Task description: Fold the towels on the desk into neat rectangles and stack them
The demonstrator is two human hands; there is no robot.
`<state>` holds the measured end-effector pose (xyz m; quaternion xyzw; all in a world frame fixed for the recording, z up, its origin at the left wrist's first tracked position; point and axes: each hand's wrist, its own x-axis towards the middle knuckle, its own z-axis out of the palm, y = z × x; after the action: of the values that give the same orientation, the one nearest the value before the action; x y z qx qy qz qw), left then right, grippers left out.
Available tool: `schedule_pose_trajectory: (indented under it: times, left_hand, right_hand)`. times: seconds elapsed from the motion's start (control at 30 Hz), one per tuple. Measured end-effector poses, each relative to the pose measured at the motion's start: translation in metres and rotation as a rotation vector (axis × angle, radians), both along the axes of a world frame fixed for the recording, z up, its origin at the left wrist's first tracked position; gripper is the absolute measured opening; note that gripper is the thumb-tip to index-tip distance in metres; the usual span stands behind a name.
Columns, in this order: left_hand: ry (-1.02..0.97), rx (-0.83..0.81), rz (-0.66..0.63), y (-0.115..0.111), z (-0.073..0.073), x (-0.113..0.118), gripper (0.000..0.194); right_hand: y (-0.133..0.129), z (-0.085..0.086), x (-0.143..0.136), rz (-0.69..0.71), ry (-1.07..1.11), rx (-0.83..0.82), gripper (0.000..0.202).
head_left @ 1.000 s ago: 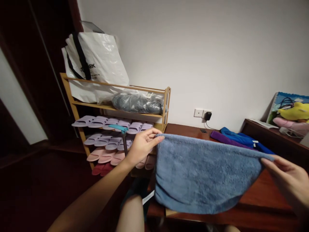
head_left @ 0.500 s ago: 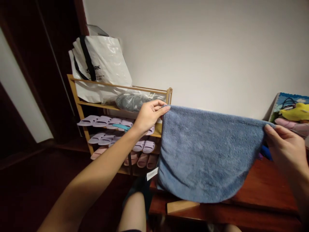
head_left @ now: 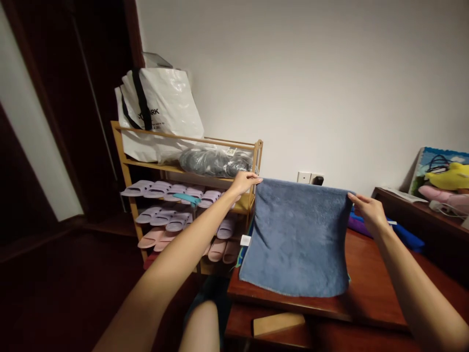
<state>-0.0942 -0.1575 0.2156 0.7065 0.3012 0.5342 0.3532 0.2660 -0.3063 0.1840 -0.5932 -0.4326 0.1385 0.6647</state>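
A blue-grey towel [head_left: 300, 239] is stretched between my two hands over the reddish-brown wooden table [head_left: 370, 274]. My left hand [head_left: 245, 183] pinches its upper left corner. Its upper right corner is pinched by my right hand [head_left: 369, 210]. The towel hangs down from a nearly straight top edge, with its lower part at the table's front. A white label [head_left: 245, 240] sticks out at its left side. Behind the towel, part of the tabletop and something colourful at the left are mostly hidden.
A wooden shoe rack [head_left: 126, 195] with several lilac and pink slippers stands left, carrying a white bag [head_left: 168, 102]. Blue and purple cloth [head_left: 406, 237] lies at the table's back right. A yellow plush toy [head_left: 450, 176] sits on a raised ledge. A wall socket [head_left: 304, 177] shows behind the towel.
Both hands have moved forward, away from me, with the towel, and the right hand has also shifted left. The towel's lower edge has straightened out over the table.
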Motion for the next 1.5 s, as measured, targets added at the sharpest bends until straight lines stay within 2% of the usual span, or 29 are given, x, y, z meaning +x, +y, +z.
schedule_pose_trajectory:
  times: [0.27,0.57,0.67,0.77,0.87,0.97,1.07,1.17,1.27,1.4,1.5]
  left_hand:
    - [0.029,-0.079,0.017,0.027,-0.004,0.010,0.025]
    - [0.123,-0.129,0.020,0.051,0.002,0.014,0.039]
    - [0.173,-0.177,0.047,0.065,-0.005,0.019,0.040]
    - [0.237,-0.265,0.090,0.084,-0.024,0.030,0.035]
    - [0.324,-0.382,0.110,0.100,-0.053,0.045,0.021]
    - [0.420,-0.464,0.115,0.113,-0.082,0.061,0.029]
    - [0.515,-0.471,0.146,0.124,-0.105,0.075,0.031]
    - [0.623,-0.391,0.216,0.129,-0.124,0.086,0.031]
    - [0.747,-0.225,0.239,0.122,-0.148,0.092,0.039]
    - [0.925,-0.006,0.067,0.100,-0.182,0.092,0.054]
    - [1.006,0.089,0.009,0.085,-0.190,0.086,0.054]
  right_hand:
    - [0.024,-0.002,0.005,0.067,0.087,-0.051,0.053]
    - [0.067,-0.015,0.024,0.024,-0.056,-0.131,0.040]
    - [0.087,-0.026,0.030,0.004,-0.088,-0.198,0.038]
    - [0.111,-0.044,0.033,0.002,-0.091,-0.281,0.035]
    - [0.136,-0.070,0.032,0.012,-0.085,-0.370,0.033]
    - [0.157,-0.099,0.033,0.021,-0.090,-0.464,0.035]
    - [0.173,-0.123,0.037,0.024,-0.124,-0.556,0.039]
    - [0.184,-0.140,0.042,0.013,-0.201,-0.622,0.041]
    - [0.185,-0.157,0.038,0.020,-0.358,-0.646,0.043]
    - [0.167,-0.182,0.020,0.106,-0.644,-0.643,0.049]
    - [0.148,-0.186,0.009,0.148,-0.807,-0.659,0.052]
